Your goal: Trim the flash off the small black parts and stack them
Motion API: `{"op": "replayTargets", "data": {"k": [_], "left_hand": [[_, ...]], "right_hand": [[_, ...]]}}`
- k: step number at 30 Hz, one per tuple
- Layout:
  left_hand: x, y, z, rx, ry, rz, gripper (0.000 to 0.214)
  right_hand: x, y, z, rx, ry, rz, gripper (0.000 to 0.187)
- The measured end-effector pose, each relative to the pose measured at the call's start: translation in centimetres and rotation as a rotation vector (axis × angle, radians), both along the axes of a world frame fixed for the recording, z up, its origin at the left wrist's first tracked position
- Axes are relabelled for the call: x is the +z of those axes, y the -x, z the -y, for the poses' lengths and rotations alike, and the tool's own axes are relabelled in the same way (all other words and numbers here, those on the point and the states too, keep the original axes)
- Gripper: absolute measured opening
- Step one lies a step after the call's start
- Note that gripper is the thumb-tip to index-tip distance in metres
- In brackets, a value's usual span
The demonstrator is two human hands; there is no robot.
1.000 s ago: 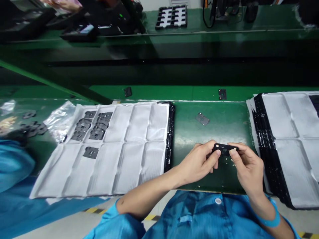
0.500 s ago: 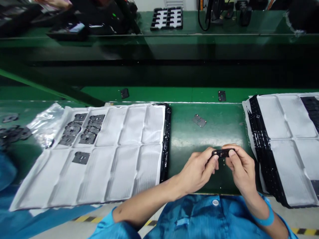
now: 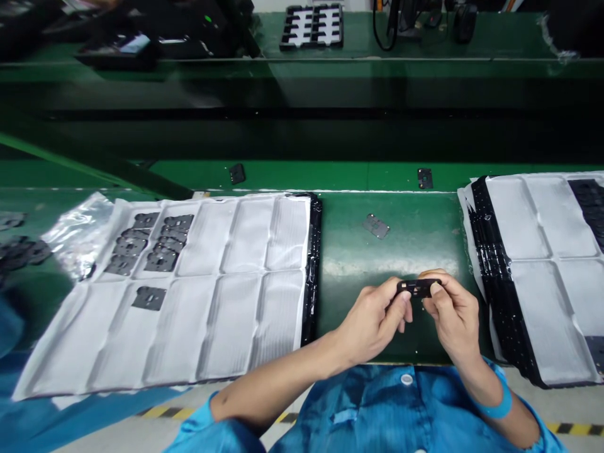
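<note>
Both my hands hold one small black flat part (image 3: 418,288) above the green bench (image 3: 410,245), just in front of me. My left hand (image 3: 375,321) pinches its left end with thumb and fingers. My right hand (image 3: 450,314) grips its right end, fingers curled round it. A similar grey part (image 3: 376,226) lies loose on the bench beyond my hands. To my left lies a white-lined tray (image 3: 226,289) with stacks of dark parts (image 3: 151,242) in its far-left pockets and a single part (image 3: 149,297) below them.
A second white-lined tray (image 3: 542,264) lies at the right with dark parts (image 3: 589,201) at its far corner. Two small black parts (image 3: 236,173) (image 3: 425,178) rest on the belt edge. A clear bag (image 3: 78,236) and loose parts (image 3: 21,251) lie at far left. Another tray (image 3: 311,26) stands on the far bench.
My hands stay together on the black part, turning it slightly and closing in a little round it. The view has drifted slightly; nothing on the bench moved.
</note>
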State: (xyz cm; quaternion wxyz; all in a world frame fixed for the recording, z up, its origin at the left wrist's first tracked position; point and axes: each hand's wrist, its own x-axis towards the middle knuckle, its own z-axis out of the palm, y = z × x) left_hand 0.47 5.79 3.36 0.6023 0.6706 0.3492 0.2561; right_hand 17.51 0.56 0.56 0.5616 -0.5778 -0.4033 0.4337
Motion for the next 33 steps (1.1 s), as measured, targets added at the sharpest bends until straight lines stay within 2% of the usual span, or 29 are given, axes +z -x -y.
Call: {"op": "replayTargets", "data": {"k": [4,12,33], "left_hand": [[-0.03,0.06,-0.12,0.000,0.003,-0.004,0.032],[0.17,0.06,-0.14,0.003,-0.040,-0.029,0.032],[-0.23,-0.06,-0.05,-0.005,-0.029,-0.076,0.032]], "right_hand": [[0.09,-0.11,0.09,0.022,-0.001,0.032,0.021],[-0.03,-0.46,0.17,0.062,-0.005,-0.107,0.023],[-0.50,-0.67,0.07,0.075,0.018,-0.039,0.025]]}}
